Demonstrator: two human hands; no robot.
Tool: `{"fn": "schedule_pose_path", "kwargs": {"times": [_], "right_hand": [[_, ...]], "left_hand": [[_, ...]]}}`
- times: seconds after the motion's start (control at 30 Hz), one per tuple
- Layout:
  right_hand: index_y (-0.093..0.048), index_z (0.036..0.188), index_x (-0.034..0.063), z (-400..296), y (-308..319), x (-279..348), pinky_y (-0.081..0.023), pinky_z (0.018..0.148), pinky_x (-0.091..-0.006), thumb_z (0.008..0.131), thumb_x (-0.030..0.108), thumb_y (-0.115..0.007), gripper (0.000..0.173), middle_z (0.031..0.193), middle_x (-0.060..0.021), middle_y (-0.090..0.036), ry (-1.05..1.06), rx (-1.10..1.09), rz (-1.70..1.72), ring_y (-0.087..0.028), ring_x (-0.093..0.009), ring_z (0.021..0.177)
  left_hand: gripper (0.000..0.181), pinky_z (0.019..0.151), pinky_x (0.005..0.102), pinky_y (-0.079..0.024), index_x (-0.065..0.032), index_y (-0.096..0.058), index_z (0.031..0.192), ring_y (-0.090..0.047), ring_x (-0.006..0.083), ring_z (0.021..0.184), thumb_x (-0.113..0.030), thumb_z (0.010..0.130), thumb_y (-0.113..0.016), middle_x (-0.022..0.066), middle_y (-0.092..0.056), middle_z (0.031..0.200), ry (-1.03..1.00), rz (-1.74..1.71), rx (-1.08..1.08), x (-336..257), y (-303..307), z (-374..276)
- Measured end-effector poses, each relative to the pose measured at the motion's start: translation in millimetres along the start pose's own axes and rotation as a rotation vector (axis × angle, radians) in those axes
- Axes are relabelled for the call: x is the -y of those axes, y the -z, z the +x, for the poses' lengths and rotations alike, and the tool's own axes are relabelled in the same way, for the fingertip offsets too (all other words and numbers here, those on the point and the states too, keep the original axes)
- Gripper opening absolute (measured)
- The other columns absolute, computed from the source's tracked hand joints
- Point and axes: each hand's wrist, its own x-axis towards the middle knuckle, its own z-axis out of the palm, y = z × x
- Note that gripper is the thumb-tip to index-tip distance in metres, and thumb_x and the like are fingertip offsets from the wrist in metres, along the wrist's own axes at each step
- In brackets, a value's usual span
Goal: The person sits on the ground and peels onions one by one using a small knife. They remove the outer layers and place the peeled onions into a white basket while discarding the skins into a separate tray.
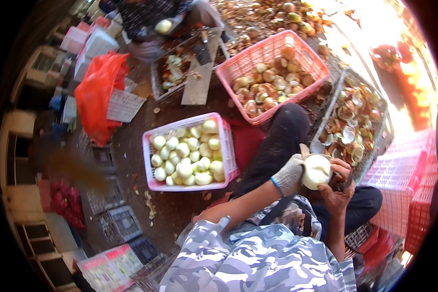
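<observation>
My left hand, in a grey knitted glove with a blue cuff, grips a pale peeled onion from the left. My bare right hand holds the onion's other side, with the thumb against its lower edge and the fingers curled. A dark object shows in the right palm; I cannot tell what it is. Just beyond my hands, a grey crate holds onion skins and cut ends. Left of my knee stands a white-and-pink crate of peeled onions.
A pink crate of unpeeled onions and skins stands ahead. Beyond it, onions and skins cover the ground. A co-worker's gloved hand holds an onion near a board with a cleaver. Pink crates stand at right, a red plastic bag at left.
</observation>
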Motion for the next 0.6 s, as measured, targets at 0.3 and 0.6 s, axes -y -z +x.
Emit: {"fn": "schedule_pose_path", "kwargs": {"times": [0.3, 0.6], "right_hand": [[-0.062, 0.083, 0.0008, 26.9, -38.5, 28.0, -0.048, 0.078, -0.0338, 0.086, 0.003, -0.068, 0.007, 0.088, -0.0120, -0.067, 0.085, 0.132, -0.075, -0.061, -0.022, 0.081], [-0.061, 0.085, 0.0005, 17.9, -37.1, 9.4, -0.045, 0.078, -0.0277, 0.086, -0.006, -0.063, 0.007, 0.090, -0.0085, -0.064, -0.001, 0.200, -0.131, -0.058, -0.016, 0.083]], "left_hand": [[0.034, 0.081, 0.0287, -0.057, 0.0052, -0.062, 0.118, -0.069, 0.0170, 0.090, -0.012, 0.092, -0.049, 0.0104, -0.069, 0.102, -0.415, 0.134, 0.016, -68.7, 45.4, -111.3], [0.031, 0.076, 0.0392, -0.057, 0.0014, -0.066, 0.111, -0.069, 0.0274, 0.085, -0.004, 0.084, -0.054, 0.0139, -0.069, 0.098, -0.769, -0.090, -0.928, -117.8, 314.5, -279.4]]}}
